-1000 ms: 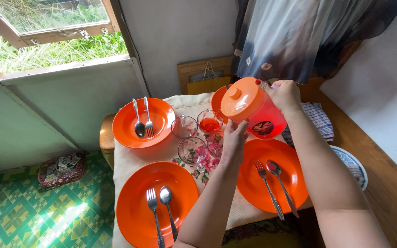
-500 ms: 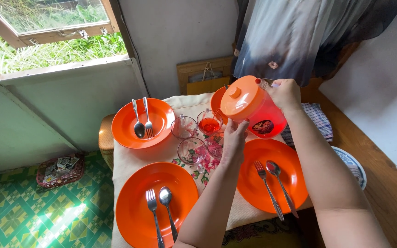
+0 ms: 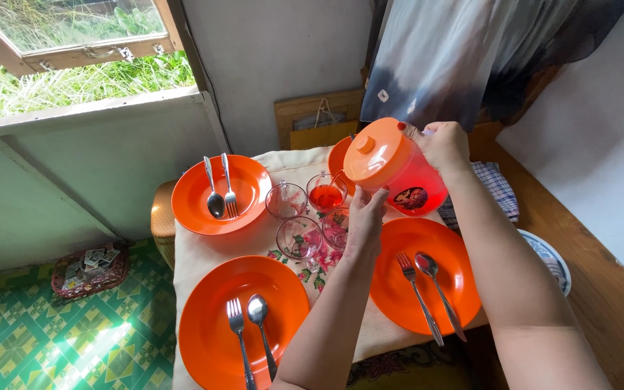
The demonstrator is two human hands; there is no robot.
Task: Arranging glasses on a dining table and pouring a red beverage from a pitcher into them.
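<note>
While the right hand [image 3: 443, 146] grips the handle side of the pitcher [image 3: 393, 167] with fingers wrapped shut around it, the left hand [image 3: 366, 220] presses its fingertips against the underside of the pitcher body, fingers together — a support contact, not a full clasp. Pitcher: clear wall, red drink inside, orange lid, tilted with the spout toward 9 o'clock. It hangs over the cloth-covered table [image 3: 204, 249], just at 3 o'clock of the filled glass [image 3: 326, 193], which holds red liquid. Three other glasses form a cluster with it: one empty glass [image 3: 286, 200] at 9 o'clock of the filled one, a second glass [image 3: 300, 237] at 7 o'clock, and a third [image 3: 337, 227] partly hidden behind the left hand. Four orange plates ring the cluster — far-left plate [image 3: 222, 193] at 10 o'clock, carrying a spoon and fork; near plate [image 3: 243, 320] at 7 o'clock, with fork [image 3: 240, 341] and spoon [image 3: 261, 325] side by side; right plate [image 3: 422, 276] at 4 o'clock, also with a fork and spoon; fourth plate [image 3: 339, 154] at 1 o'clock, mostly hidden behind the pitcher. Checked cloth [image 3: 498, 189] lies at 3 o'clock of the pitcher, beyond the right forearm.
</note>
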